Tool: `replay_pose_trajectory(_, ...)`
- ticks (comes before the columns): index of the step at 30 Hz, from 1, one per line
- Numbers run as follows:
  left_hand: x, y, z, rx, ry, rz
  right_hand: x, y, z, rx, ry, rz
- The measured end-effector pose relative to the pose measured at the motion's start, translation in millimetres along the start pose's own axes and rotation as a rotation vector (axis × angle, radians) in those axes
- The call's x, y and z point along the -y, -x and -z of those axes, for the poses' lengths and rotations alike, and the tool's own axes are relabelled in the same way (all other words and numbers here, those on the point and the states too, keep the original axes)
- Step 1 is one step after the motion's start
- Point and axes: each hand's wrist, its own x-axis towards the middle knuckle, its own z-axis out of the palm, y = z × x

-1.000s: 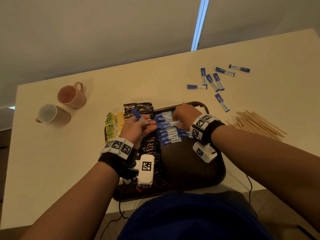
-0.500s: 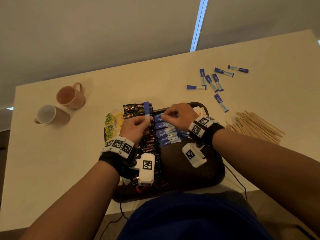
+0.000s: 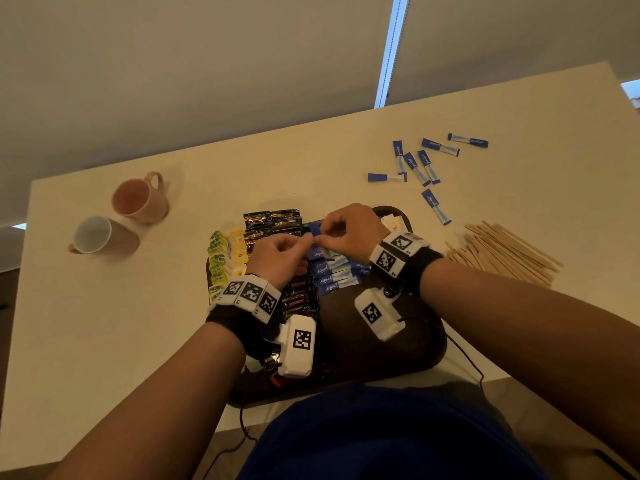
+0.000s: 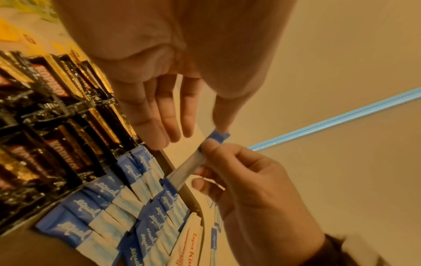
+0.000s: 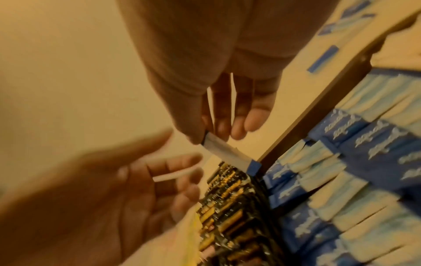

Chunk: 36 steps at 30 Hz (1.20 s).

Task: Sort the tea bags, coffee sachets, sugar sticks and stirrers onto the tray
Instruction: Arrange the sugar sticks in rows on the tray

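One stick in transit: I am watching a single blue sugar stick passing between the two hands, above the far end of the tray.
Change: a second ago the left hand was holding that stick alone while the right hand was pressing on the row of sugar sticks; now the right is lifting off the row and taking it.
Right hand: its thumb and forefinger are pinching the stick's pale end (clearest in the right wrist view).
Left hand: its fingertips are touching the stick's blue end; I cannot tell whether they are gripping or letting go.
Meaning: I am judging this a handover, with the stick heading for the blue row beside the coffee sachets.
Remaining: seven loose sugar sticks and the stirrers are lying on the table, off the tray.
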Motion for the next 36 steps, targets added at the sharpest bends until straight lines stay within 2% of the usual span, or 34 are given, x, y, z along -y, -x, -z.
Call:
replay_pose_trajectory(3,-8,1,-6,0.009,0.06,0.078,0,8,0,0.09,0.165,0.05)
replay_pose_trajectory(8,-9,2,-15,0.055,-0.087,0.042,-1,25,4,0.196,0.353,0.078)
replay_pose_trajectory(10,-10,4,-18,0.074,-0.113,0.047,-8,31,7,0.186,0.308,0.062)
replay_pose_trajectory(14,-10,4,-22,0.035,-0.117,0.036,-33,38,17,0.077,0.202,-0.01)
replay_pose_trajectory(21,-10,4,-32,0.013,-0.144,0.028,-48,39,24,0.057,0.206,-0.016)
replay_pose_trajectory(30,-12,-5,-40,0.016,-0.141,0.022,-51,16,43,0.054,0.296,0.005)
replay_pose_trajectory(33,-13,-10,-38,-0.044,-0.114,0.034,-58,7,56,0.013,0.336,-0.055)
replay_pose_trajectory(36,-12,-14,-32,-0.048,-0.089,0.054,-69,2,59,0.075,0.453,-0.131)
